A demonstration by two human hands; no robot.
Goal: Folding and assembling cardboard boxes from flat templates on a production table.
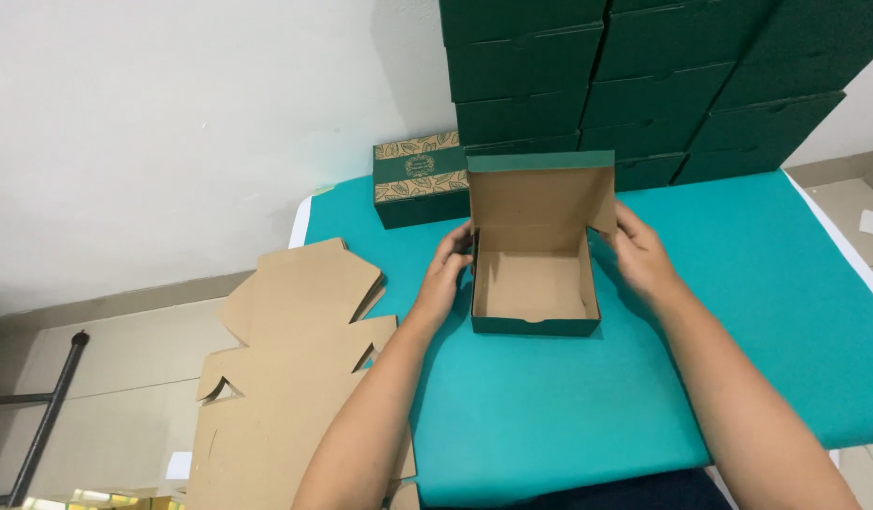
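An open cardboard box (533, 283), dark green outside and brown inside, stands on the teal table (738, 312) with its lid raised toward the back. My left hand (445, 274) presses against the box's left wall. On the other side, my right hand (639, 255) holds the right wall near the lid's side flap. Both hands grip the box between them.
A stack of flat, unfolded brown cardboard blanks (285, 368) lies at the table's left edge. One closed green box with a leaf pattern (419, 179) sits behind. Several closed dark green boxes (644, 85) are piled at the back against the white wall.
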